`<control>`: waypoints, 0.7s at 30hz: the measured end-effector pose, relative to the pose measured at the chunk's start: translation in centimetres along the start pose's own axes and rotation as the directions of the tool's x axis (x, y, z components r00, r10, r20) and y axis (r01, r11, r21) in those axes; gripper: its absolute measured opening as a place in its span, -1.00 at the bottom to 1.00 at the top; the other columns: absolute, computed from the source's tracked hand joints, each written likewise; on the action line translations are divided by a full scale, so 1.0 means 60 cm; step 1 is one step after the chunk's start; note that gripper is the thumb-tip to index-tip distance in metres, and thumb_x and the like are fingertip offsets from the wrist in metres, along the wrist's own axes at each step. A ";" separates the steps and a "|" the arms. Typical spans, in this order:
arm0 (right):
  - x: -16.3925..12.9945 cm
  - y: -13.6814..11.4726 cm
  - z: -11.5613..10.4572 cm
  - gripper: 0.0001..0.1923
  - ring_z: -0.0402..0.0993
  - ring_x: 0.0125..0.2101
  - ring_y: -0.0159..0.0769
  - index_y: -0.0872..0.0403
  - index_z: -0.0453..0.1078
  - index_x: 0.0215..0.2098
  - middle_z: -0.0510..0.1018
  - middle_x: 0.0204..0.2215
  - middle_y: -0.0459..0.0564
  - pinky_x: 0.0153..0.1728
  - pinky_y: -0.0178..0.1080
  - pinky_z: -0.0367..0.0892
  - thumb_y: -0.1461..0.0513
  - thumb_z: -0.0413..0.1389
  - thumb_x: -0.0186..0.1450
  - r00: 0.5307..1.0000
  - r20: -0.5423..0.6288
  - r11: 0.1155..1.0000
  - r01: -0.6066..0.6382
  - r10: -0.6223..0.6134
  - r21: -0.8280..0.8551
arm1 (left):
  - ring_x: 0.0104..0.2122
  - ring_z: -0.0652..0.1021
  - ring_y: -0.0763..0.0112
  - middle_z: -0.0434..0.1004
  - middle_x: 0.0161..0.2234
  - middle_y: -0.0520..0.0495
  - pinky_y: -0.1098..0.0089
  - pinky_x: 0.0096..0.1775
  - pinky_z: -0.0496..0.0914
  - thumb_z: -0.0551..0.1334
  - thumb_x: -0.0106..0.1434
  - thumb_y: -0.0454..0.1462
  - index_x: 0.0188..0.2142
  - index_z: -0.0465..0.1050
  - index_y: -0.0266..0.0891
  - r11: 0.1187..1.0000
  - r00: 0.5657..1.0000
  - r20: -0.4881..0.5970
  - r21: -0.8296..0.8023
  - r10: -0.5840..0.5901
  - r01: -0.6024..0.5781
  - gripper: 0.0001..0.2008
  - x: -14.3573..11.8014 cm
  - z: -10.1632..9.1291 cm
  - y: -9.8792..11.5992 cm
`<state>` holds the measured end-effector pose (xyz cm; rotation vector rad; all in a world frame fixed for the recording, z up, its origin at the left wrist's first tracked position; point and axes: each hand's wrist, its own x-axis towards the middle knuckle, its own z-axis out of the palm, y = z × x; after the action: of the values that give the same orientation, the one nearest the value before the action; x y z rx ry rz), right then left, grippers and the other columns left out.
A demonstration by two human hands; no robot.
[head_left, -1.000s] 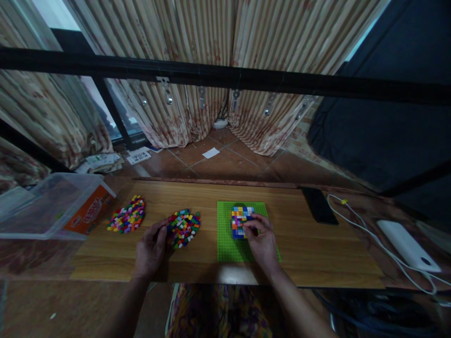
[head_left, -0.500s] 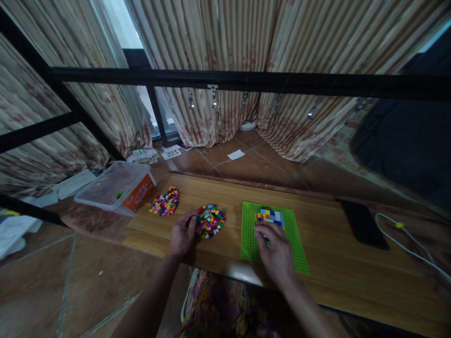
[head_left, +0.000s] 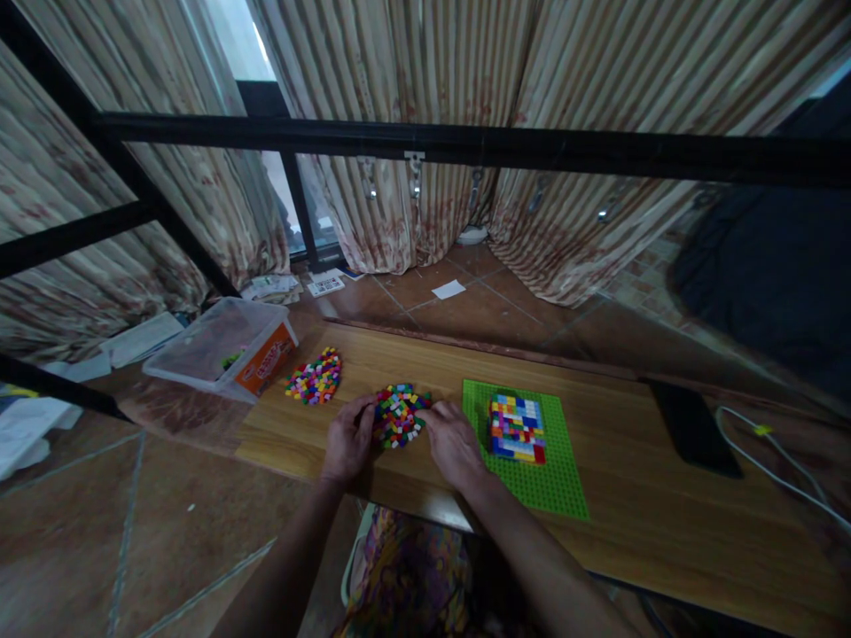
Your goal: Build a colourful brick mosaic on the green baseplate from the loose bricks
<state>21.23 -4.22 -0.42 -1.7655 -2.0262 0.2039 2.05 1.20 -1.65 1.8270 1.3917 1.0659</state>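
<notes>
A pile of small multicoloured toy bricks (head_left: 400, 418) lies on the wooden table. At its left edge rests my left hand (head_left: 348, 440), fingers curled with thumb and forefinger close together; anything in them is too small to make out. My right hand (head_left: 453, 443) touches the pile's right edge, its fingertips pinched, and what they grip is hidden. To the right, a green baseplate (head_left: 562, 483) carries a rectangular block of joined bricks (head_left: 517, 431) in white, blue, yellow and red.
A second brick heap (head_left: 317, 377) sits farther left, beside a clear plastic box (head_left: 199, 354) with an orange label. A black phone-like slab (head_left: 691, 427) and a white cable (head_left: 777, 447) lie at the right. A dark metal rail (head_left: 465, 142) crosses beyond the table.
My right hand has moved left from the brick block on the baseplate to the loose pile, uncovering the block. My left hand stays at the pile. The view has shifted slightly.
</notes>
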 end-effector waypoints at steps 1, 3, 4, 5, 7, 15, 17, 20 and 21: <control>-0.001 0.000 0.001 -0.65 0.35 -0.18 -0.20 -0.02 0.47 -0.09 0.49 -0.29 0.02 -0.12 -0.22 0.28 0.39 -0.03 0.29 1.000 0.004 1.000 -0.004 0.004 -0.010 | -0.14 0.55 0.29 0.58 -0.15 -0.12 0.27 -0.04 0.41 0.07 0.28 -0.12 -0.13 0.49 -0.22 1.000 1.000 -0.002 0.004 -0.001 0.001 -0.68 0.000 0.000 -0.001; -0.003 -0.001 0.003 -0.67 0.35 -0.17 -0.20 -0.01 0.47 -0.11 0.49 -0.27 0.02 -0.12 -0.22 0.28 0.39 -0.03 0.30 1.000 0.005 1.000 -0.017 0.017 -0.021 | -0.14 0.54 0.28 0.57 -0.15 -0.12 0.26 -0.03 0.40 0.08 0.28 -0.12 -0.13 0.49 -0.22 1.000 1.000 -0.006 0.019 -0.007 0.007 -0.67 0.001 0.000 -0.003; -0.004 -0.002 0.004 -0.68 0.35 -0.17 -0.20 0.00 0.47 -0.13 0.49 -0.27 0.02 -0.12 -0.22 0.28 0.39 -0.03 0.30 1.000 0.001 0.999 -0.027 0.027 -0.021 | -0.14 0.54 0.28 0.57 -0.15 -0.12 0.26 -0.02 0.40 0.08 0.28 -0.11 -0.13 0.49 -0.22 1.000 1.000 -0.004 0.028 -0.010 0.010 -0.67 0.001 0.000 -0.003; -0.006 -0.004 0.004 -0.69 0.35 -0.17 -0.20 0.01 0.47 -0.14 0.49 -0.27 0.02 -0.12 -0.22 0.28 0.39 -0.03 0.30 0.999 -0.008 0.999 -0.036 0.036 -0.016 | -0.13 0.54 0.27 0.57 -0.16 -0.12 0.26 -0.02 0.40 0.08 0.27 -0.11 -0.14 0.50 -0.22 0.999 1.000 -0.003 0.036 -0.012 0.012 -0.67 0.002 0.000 -0.003; -0.011 -0.010 0.001 -0.72 0.36 -0.16 -0.20 0.02 0.46 -0.16 0.48 -0.27 0.02 -0.11 -0.22 0.29 0.38 -0.03 0.30 0.998 -0.039 0.998 -0.053 0.053 0.017 | -0.13 0.54 0.27 0.57 -0.16 -0.12 0.26 -0.02 0.40 0.08 0.27 -0.11 -0.14 0.50 -0.22 0.999 1.000 -0.004 0.045 -0.010 0.011 -0.67 0.002 -0.001 -0.002; -0.076 -0.002 -0.051 -0.76 0.38 -0.19 -0.24 0.05 0.41 -0.14 0.49 -0.28 -0.01 -0.14 -0.22 0.31 0.36 -0.03 0.32 0.968 -0.195 0.972 -0.118 0.159 0.204 | -0.15 0.54 0.28 0.57 -0.16 -0.11 0.29 -0.04 0.41 0.07 0.26 -0.10 -0.14 0.49 -0.22 0.998 1.000 0.001 0.066 0.011 -0.011 -0.66 0.004 -0.003 0.000; -0.098 0.016 -0.068 -0.77 0.39 -0.19 -0.24 0.04 0.41 -0.13 0.50 -0.26 -0.01 -0.14 -0.21 0.31 0.34 -0.03 0.33 0.957 -0.226 0.969 -0.133 0.180 0.209 | -0.15 0.54 0.28 0.57 -0.15 -0.12 0.28 -0.02 0.40 0.07 0.26 -0.10 -0.14 0.49 -0.22 0.998 1.000 0.001 0.067 0.000 -0.001 -0.66 0.004 -0.003 0.000; -0.123 0.050 -0.095 -0.78 0.40 -0.17 -0.24 0.04 0.42 -0.14 0.52 -0.22 0.00 -0.13 -0.20 0.31 0.31 -0.04 0.34 0.944 -0.259 0.971 -0.163 0.204 0.173 | -0.14 0.54 0.27 0.57 -0.15 -0.13 0.27 -0.01 0.39 0.08 0.26 -0.10 -0.15 0.49 -0.23 0.998 1.000 0.004 0.068 -0.018 0.018 -0.66 0.004 -0.002 0.001; -0.128 0.061 -0.103 -0.78 0.40 -0.17 -0.24 0.03 0.42 -0.14 0.52 -0.22 0.00 -0.13 -0.20 0.31 0.30 -0.04 0.35 0.943 -0.265 0.974 -0.167 0.203 0.152 | -0.14 0.54 0.26 0.57 -0.14 -0.13 0.27 -0.01 0.39 0.08 0.26 -0.09 -0.15 0.49 -0.24 0.998 1.000 0.005 0.066 -0.021 0.020 -0.65 0.004 -0.002 0.002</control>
<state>27.81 -12.12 1.88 -1.7923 -1.6150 0.1297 2.04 1.39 -1.41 1.8572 1.4553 1.0144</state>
